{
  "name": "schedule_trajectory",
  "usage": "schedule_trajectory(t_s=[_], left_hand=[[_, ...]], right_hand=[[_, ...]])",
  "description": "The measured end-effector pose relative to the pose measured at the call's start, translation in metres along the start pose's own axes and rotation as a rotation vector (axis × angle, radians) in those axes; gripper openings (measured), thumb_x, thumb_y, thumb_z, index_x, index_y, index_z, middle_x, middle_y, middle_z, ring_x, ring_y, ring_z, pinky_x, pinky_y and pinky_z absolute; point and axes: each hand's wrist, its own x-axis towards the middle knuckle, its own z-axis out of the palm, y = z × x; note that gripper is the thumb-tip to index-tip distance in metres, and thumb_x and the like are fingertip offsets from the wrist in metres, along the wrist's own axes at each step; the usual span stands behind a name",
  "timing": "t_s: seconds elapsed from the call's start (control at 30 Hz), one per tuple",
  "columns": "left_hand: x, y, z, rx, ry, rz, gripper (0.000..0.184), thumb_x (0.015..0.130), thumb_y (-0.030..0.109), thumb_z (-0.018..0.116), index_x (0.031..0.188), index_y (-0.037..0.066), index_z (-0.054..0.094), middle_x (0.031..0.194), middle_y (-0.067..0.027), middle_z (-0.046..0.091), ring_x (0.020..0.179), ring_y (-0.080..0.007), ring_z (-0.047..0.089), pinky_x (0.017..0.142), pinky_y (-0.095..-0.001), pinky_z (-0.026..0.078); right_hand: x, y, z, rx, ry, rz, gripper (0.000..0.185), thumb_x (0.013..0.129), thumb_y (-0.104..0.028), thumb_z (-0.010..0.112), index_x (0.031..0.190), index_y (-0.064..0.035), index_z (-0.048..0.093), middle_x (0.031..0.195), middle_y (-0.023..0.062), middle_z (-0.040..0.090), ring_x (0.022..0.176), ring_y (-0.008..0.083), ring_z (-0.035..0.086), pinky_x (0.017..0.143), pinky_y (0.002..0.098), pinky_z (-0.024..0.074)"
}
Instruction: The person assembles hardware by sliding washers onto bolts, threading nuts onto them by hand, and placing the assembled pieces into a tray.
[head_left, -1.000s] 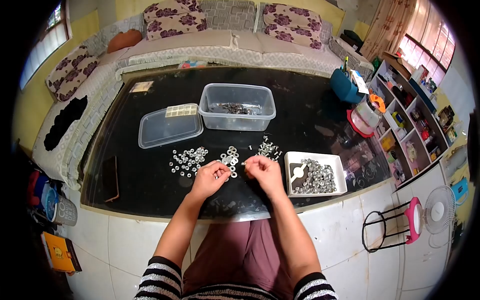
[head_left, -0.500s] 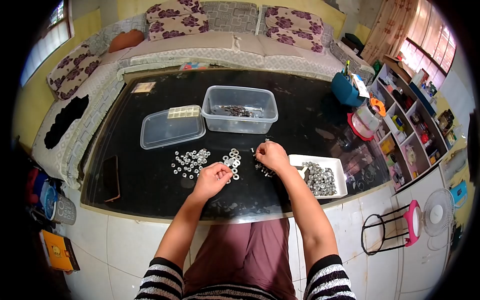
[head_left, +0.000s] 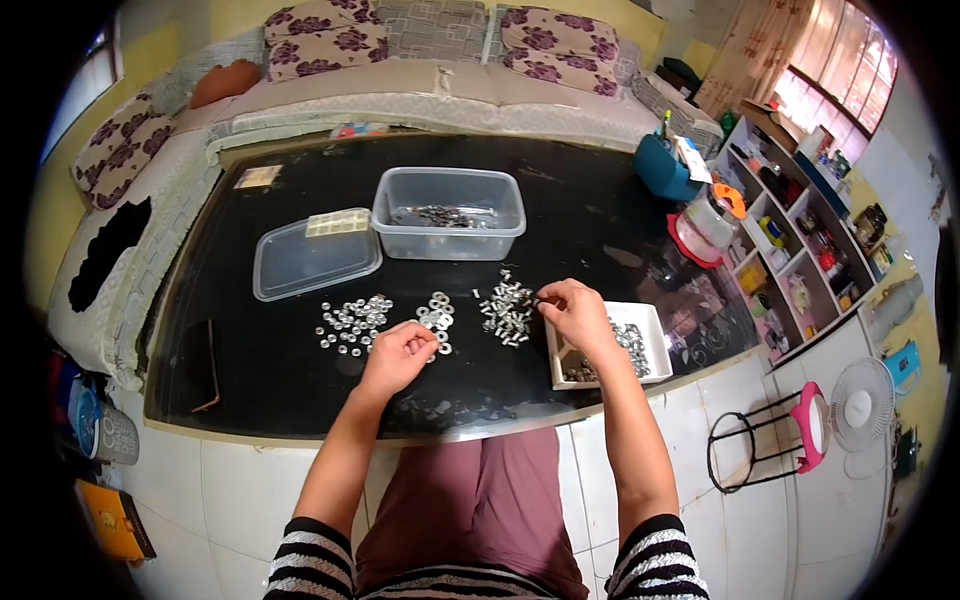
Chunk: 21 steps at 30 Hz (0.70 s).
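My left hand (head_left: 402, 350) is closed, fingers curled together at the lower left edge of a cluster of flat washers (head_left: 440, 306); what it holds, if anything, is hidden. To its left lie loose nuts (head_left: 355, 318) spread on the dark table. My right hand (head_left: 574, 308) is pinched shut between a pile of short metal bolts (head_left: 508, 312) and a white divided tray (head_left: 655, 340); anything in its fingertips is too small to make out. Shiny nuts (head_left: 632, 345) fill the tray's right part, and darker small pieces (head_left: 580, 372) sit in its left part, partly behind my wrist.
A clear plastic box (head_left: 450, 245) with small metal parts stands behind the piles, its lid (head_left: 315, 265) to the left. A phone (head_left: 203, 365) lies near the left edge. Toward the right back are a blue holder (head_left: 667, 172) and a jug (head_left: 708, 222).
My right hand has moved right, off the bolts and toward the tray, uncovering the pile. My left hand stays beside the washers. The whole view has shifted slightly.
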Motion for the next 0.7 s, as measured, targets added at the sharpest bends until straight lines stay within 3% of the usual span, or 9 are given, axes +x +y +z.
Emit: schedule_trajectory(t_s=[0.13, 0.23, 0.37, 0.47, 0.7], left_hand=[[0.000, -0.001, 0.001, 0.004, -0.002, -0.016, 0.006, 0.070, 0.004, 0.064, 0.071, 0.001, 0.058, 0.061, 0.0006, 0.050, 0.050, -0.0036, 0.041, 0.047, -0.0180, 0.036], [0.000, -0.001, 0.001, -0.012, -0.007, -0.029, 0.006, 0.070, 0.004, 0.064, 0.072, 0.001, 0.059, 0.061, 0.0012, 0.050, 0.051, -0.0031, 0.041, 0.047, -0.0179, 0.036], [-0.001, -0.003, 0.001, -0.012, -0.004, -0.054, 0.006, 0.070, 0.004, 0.064, 0.072, 0.001, 0.059, 0.061, 0.0018, 0.051, 0.051, -0.0024, 0.041, 0.048, -0.0177, 0.036], [-0.001, -0.002, 0.000, -0.008, -0.010, -0.063, 0.006, 0.070, 0.004, 0.064, 0.072, 0.001, 0.059, 0.061, 0.0018, 0.052, 0.052, -0.0023, 0.042, 0.048, -0.0175, 0.036], [0.000, -0.004, 0.001, -0.030, -0.010, -0.103, 0.005, 0.071, 0.004, 0.064, 0.071, 0.002, 0.059, 0.059, 0.0035, 0.051, 0.051, -0.0013, 0.041, 0.048, -0.0169, 0.036]], right_hand=[[-0.026, 0.027, -0.031, -0.074, 0.072, 0.084, 0.016, 0.067, -0.012, 0.063, 0.080, -0.0026, 0.062, 0.076, 0.0111, 0.059, 0.069, 0.0233, 0.059, 0.065, 0.0315, 0.0465], [-0.042, 0.041, -0.036, -0.077, 0.022, 0.234, 0.013, 0.066, -0.010, 0.062, 0.077, -0.0027, 0.063, 0.076, 0.0129, 0.061, 0.069, 0.0256, 0.059, 0.066, 0.0324, 0.0469], [-0.057, 0.049, -0.037, -0.211, -0.084, 0.267, 0.013, 0.067, -0.007, 0.058, 0.079, -0.0041, 0.063, 0.080, 0.0143, 0.061, 0.073, 0.0286, 0.059, 0.068, 0.0350, 0.0471], [-0.061, 0.069, -0.025, -0.382, 0.068, 0.143, 0.016, 0.064, -0.004, 0.059, 0.080, -0.0047, 0.064, 0.075, 0.0144, 0.060, 0.070, 0.0296, 0.058, 0.067, 0.0355, 0.0466], [-0.054, 0.071, -0.017, -0.442, 0.040, 0.149, 0.006, 0.068, -0.007, 0.058, 0.073, -0.0033, 0.058, 0.078, 0.0140, 0.058, 0.074, 0.0315, 0.057, 0.068, 0.0400, 0.0456]])
